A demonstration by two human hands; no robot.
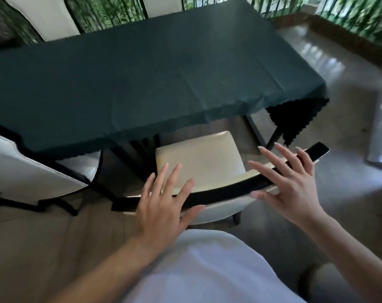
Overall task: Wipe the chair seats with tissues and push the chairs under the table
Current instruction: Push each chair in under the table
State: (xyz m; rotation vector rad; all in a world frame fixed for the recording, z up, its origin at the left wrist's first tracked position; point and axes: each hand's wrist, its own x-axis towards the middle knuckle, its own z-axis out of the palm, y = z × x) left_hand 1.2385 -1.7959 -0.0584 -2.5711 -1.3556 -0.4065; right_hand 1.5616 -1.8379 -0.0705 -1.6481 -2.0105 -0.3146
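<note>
Head view looks down on two bare hands over the top rail of a chair. The left hand (164, 202) has its fingers straight and fanned, its palm over the left stretch of the black backrest rail (220, 191), thumb reaching along the rail's near side. The right hand (288, 182) is spread as well, fingers long and apart, lying over the right stretch of the same rail; whether either palm actually presses the rail or only hovers just above it, I cannot tell. Neither hand holds a tissue, and no tissue shows anywhere.

Just beyond the fingertips lies the cream chair seat (198, 158), its far edge already tucked beneath the hanging hem of the dark green tablecloth (120, 84). Two flat hands set wide on the rail look like the stance for a straight shove, one at each end so the chair does not swing; the push seems partly done, since most of the seat still sticks out from the table (275, 136).

Off to the left of the left hand stands a second chair (28, 171), pale-backed with dark trim, close against the table's near side. Past the table, well away from both hands, two more pale chair backs (48, 16) rise at the far side. That makes four chairs counted, one table, two hands. Below the wrists a white garment (207, 270) fills the lower view, over a glossy floor (338, 215).
</note>
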